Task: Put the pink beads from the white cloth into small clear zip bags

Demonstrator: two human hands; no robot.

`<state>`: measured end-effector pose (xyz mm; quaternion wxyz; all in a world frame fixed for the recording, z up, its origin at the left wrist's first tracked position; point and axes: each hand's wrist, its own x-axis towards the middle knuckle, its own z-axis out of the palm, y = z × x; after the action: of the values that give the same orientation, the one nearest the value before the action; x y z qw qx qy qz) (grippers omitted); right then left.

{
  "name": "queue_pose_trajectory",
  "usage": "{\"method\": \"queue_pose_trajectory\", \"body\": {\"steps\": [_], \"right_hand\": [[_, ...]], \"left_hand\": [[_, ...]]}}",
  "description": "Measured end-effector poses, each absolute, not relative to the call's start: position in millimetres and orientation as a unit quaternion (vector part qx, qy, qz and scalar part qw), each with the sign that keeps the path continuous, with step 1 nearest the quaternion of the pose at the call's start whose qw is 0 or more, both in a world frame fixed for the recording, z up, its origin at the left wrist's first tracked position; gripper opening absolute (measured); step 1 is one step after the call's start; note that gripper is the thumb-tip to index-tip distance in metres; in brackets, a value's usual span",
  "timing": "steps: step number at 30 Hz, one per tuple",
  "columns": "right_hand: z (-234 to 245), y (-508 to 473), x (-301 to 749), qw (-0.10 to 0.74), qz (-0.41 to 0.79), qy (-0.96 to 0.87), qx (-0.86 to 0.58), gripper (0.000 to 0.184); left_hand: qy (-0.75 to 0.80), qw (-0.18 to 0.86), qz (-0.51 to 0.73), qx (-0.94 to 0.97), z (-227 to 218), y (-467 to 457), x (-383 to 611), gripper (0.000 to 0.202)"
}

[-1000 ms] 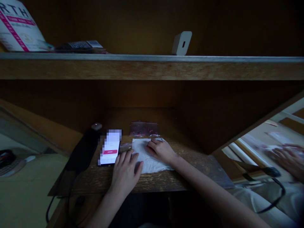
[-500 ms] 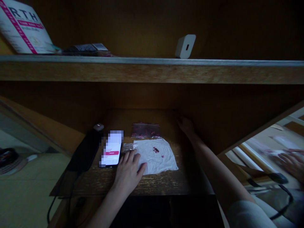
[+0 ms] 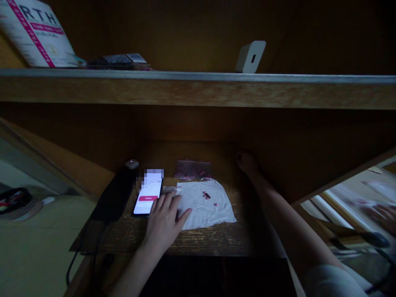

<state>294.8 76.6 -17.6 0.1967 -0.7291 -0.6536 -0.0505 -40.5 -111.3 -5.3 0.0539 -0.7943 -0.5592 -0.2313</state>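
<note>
A few small pink pieces (image 3: 206, 195) lie on a crumpled white sheet (image 3: 206, 213), just beyond and to the right of the left hand (image 3: 163, 223). That hand rests flat and spread on the wooden desk (image 3: 213, 238), its thumb touching the sheet's near edge and its fingertips reaching a strip of clear plastic (image 3: 170, 190). Just left of those fingers lies a lit smartphone (image 3: 147, 196). Ahead of the hand, past the sheet, sits a clear bag of pink pieces (image 3: 193, 170). The right hand (image 3: 246, 162) is well off to the right, beyond the sheet by the dark back panel; the shadow hides whether it is open or closed. Left of the phone lies a long black case (image 3: 115, 195).
</note>
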Motion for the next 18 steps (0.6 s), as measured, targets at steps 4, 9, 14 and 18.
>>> {"method": "queue_pose_trajectory", "body": {"steps": [4,9,14,18], "right_hand": [[-21,80,298,0.205,-0.057,-0.660,-0.721,0.031],[-20,82,300,0.220,-0.072,-0.660,-0.715,0.033],[-21,82,299,0.229,-0.074,-0.658,-0.713,0.033],[-21,78,299,0.235,-0.075,-0.658,-0.711,0.034]], "left_hand": [[-0.629,0.106,-0.222,-0.738,10,-89,-56,0.037],[-0.706,0.097,-0.123,-0.690,16,-58,-71,0.043],[-0.732,0.068,-0.088,-0.672,13,-42,-74,0.050],[-0.737,0.058,-0.085,-0.668,14,-37,-74,0.057]]}}
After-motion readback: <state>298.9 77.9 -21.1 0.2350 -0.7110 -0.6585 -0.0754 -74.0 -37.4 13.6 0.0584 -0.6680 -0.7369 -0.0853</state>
